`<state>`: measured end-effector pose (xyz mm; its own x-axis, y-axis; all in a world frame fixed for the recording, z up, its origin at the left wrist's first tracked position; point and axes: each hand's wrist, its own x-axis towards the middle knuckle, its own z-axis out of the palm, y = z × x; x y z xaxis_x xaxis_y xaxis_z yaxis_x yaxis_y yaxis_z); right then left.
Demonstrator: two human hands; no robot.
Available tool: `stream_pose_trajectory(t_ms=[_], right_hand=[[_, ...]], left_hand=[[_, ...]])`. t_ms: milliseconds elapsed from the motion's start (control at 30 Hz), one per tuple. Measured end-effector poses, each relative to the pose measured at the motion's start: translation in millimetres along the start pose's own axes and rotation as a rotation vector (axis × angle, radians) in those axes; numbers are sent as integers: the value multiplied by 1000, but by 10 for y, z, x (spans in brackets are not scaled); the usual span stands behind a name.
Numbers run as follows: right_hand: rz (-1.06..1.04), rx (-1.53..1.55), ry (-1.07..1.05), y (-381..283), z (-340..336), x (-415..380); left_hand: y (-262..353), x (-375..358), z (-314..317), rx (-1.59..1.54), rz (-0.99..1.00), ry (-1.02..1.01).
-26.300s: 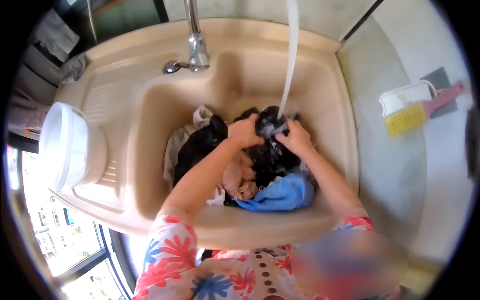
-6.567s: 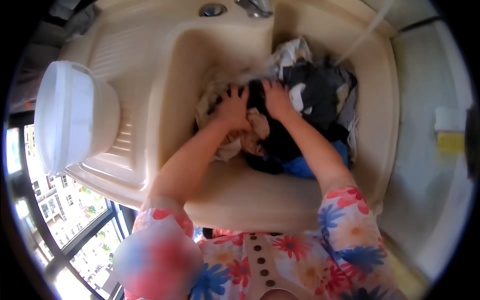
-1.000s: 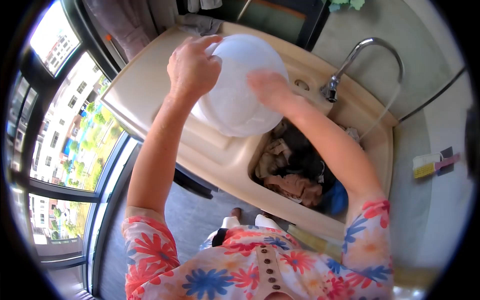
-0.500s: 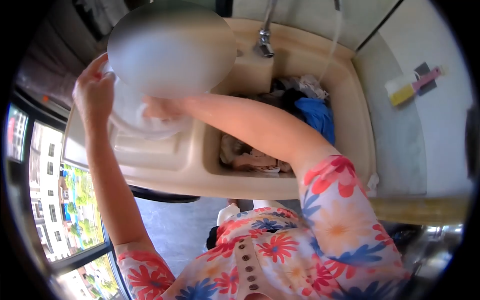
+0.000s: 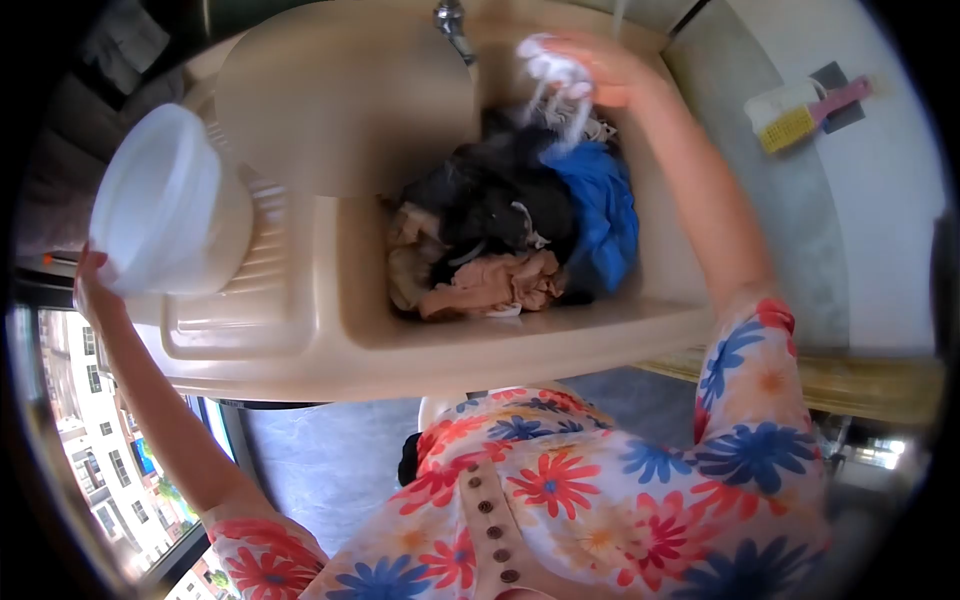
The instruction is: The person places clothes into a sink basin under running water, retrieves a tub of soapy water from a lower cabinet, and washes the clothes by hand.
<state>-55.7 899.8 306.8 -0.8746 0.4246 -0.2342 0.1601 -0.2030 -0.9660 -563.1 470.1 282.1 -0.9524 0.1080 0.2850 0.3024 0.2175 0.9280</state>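
My left hand [image 5: 95, 285] grips the edge of a white plastic basin [image 5: 175, 210], which is tilted over the ribbed left part of the sink. Held up at the back right of the sink, a white wet cloth [image 5: 558, 72] hangs from my right hand [image 5: 600, 68], whose fingers are closed round it. Below lie clothes in the sink's basin: a dark garment [image 5: 505, 200], a blue one [image 5: 600, 210] and a peach one [image 5: 500, 283]. A blurred oval hides part of the sink behind them.
The beige sink [image 5: 480, 362] spans the view, with a metal tap [image 5: 452, 25] at its back. A yellow brush with a pink handle [image 5: 805, 118] lies on the right ledge. A window [image 5: 110, 450] is at the lower left.
My right hand has left the white basin and moved right, over the clothes, now with the white cloth. My left hand and the basin are lower and further left. The view has shifted.
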Motion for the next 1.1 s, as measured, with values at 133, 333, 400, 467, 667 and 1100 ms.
stream_pose_trajectory(t_ms=[133,333,400,467,667,1100], right_hand=[[129,-163,376,406,-700,-243],[285,-231,489,700,-836,-971],[288,-78,381,847,-975,-1185],[359,-83,432,1125,-993,-1238],[183,237,526,1532,-779,-1268],[68,446,681,1996,-588,-1180]], left_hand=[[-44,193,54,183,-55,-5],[-311,734,-106,31,-70,-14],[-166,860,-179,317,222,39],[533,168,214,464,666,0],[1444,-3051,2004,431,1044,-1093],[-164,-4599,4000,705,1271,-1396]])
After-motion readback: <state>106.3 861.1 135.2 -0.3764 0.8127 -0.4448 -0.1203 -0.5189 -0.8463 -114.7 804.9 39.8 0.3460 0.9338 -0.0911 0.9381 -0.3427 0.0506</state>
